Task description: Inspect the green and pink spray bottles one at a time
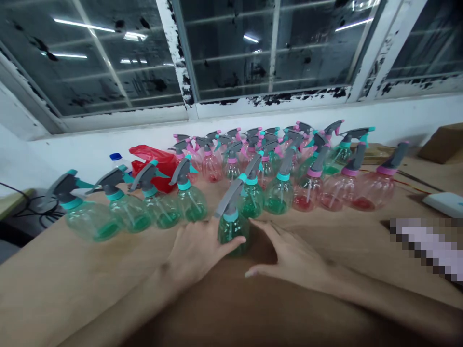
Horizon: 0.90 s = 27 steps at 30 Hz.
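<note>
A clear green spray bottle (231, 226) with a teal collar and grey trigger head stands upright on the table in front of me. My left hand (202, 246) is wrapped round its left side, the thumb lying across its front. Just right of the bottle, my right hand (289, 250) is apart from it, thumb and fingers spread with nothing between them. Close behind stand two more green spray bottles, one of them with its teal collar (283, 177) towards me. Several green bottles (191, 202) line up to the left, and pink-collared ones (307, 190) to the right.
More pink and green spray bottles (211, 166) crowd the back of the wooden table (119, 270) under the window. A red plastic bag (154, 161) and a blue-capped bottle (116, 161) sit back left. At right are a cardboard box (444, 144) and a white device (444, 203).
</note>
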Available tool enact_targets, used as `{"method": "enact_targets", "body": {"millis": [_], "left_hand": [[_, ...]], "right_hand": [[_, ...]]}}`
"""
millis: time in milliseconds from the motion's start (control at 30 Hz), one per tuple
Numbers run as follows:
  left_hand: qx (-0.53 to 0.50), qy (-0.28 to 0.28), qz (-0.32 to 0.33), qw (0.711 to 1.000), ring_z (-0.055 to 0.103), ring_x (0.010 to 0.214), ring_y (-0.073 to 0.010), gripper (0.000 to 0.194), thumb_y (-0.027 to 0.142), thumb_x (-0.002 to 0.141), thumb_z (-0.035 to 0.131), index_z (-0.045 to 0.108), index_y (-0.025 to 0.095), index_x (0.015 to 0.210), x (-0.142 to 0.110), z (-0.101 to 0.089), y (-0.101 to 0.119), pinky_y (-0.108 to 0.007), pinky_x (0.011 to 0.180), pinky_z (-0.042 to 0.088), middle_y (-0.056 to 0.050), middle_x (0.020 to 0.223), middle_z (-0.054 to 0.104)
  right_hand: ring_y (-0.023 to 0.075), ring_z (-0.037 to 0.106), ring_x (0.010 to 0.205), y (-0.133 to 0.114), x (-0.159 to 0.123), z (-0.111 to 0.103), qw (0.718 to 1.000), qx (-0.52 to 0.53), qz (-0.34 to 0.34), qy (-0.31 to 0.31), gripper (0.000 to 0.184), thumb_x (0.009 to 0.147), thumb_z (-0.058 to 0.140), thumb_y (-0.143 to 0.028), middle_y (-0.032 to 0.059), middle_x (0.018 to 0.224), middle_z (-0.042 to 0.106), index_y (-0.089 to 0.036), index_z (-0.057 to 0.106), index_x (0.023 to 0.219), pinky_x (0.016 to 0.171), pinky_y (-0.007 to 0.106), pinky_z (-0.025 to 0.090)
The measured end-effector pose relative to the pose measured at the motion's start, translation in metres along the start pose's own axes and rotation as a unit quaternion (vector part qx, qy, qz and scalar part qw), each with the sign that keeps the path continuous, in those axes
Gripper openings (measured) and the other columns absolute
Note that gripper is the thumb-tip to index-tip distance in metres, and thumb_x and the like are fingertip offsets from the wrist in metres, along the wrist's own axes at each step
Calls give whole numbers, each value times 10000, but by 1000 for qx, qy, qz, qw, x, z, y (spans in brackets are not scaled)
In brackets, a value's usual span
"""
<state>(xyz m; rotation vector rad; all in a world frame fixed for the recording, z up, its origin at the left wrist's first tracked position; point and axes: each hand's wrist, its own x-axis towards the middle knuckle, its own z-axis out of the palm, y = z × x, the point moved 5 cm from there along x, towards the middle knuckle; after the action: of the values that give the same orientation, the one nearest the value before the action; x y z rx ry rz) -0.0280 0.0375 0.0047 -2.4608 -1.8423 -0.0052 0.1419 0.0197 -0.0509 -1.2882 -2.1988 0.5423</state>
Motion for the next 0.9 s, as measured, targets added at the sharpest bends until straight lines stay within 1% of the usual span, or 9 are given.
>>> {"method": "enact_targets", "body": {"millis": [100,233,300,367,400,467,567,767,900], "left_hand": [[5,-11,10,1000,680,603,-320,693,743,782,370,625,156,1048,-13,2,19,-340,509,422,-102,652,708],[-17,12,28,999,624,457,-268,730,754,761,396,559,192,1197,-20,-1,32,-306,423,332,-14,501,632],[-28,27,36,999,595,438,-240,679,736,754,431,574,216,1168,-21,-5,29,-302,433,345,9,478,592],[-55,44,53,996,616,530,-239,624,721,744,462,604,219,1086,-21,-8,21,-324,505,413,-6,554,612],[-79,58,56,994,626,578,-250,665,763,688,483,612,209,1033,-21,-10,16,-334,516,434,-26,617,633],[-128,85,87,984,637,747,-272,791,799,613,526,552,223,1155,-21,-10,7,-370,616,489,-64,840,662],[-205,75,99,971,609,924,-290,786,721,649,585,465,228,1250,-18,1,-3,-363,657,521,-94,1046,629],[-262,48,94,959,590,1024,-268,548,490,768,577,445,216,1224,-7,26,2,-369,734,538,-95,1118,610],[-250,28,91,963,599,1037,-270,427,362,785,547,467,233,1184,2,31,10,-405,796,521,-82,1112,622]], "right_hand": [[355,514,1184,-4,5,9,999,43,-30,2,957,603,731,-591,171,1327,522,-158,343,1363,928,505,461],[336,591,1026,-4,4,15,996,78,-23,26,816,620,733,-451,168,1137,609,-119,407,1290,826,478,499],[333,596,990,-4,3,14,996,79,-22,31,801,625,722,-442,165,1093,612,-113,409,1285,795,480,501],[335,592,989,-2,1,12,996,79,-21,32,817,625,717,-476,161,1089,607,-128,403,1295,776,479,503],[340,587,1000,-1,0,10,996,79,-18,30,832,624,716,-499,161,1096,603,-138,397,1303,774,481,503],[357,571,1039,4,-3,7,997,77,-5,29,867,619,713,-540,166,1116,593,-150,380,1319,788,497,499],[378,542,1104,14,-8,2,997,74,15,32,883,620,711,-568,169,1154,576,-168,366,1328,836,531,481],[360,505,1179,27,-12,-1,997,65,32,41,848,649,692,-585,157,1221,551,-194,355,1322,891,523,467],[356,506,1177,31,-12,-2,997,47,41,38,899,641,693,-598,158,1237,547,-190,320,1350,889,512,470]]}}
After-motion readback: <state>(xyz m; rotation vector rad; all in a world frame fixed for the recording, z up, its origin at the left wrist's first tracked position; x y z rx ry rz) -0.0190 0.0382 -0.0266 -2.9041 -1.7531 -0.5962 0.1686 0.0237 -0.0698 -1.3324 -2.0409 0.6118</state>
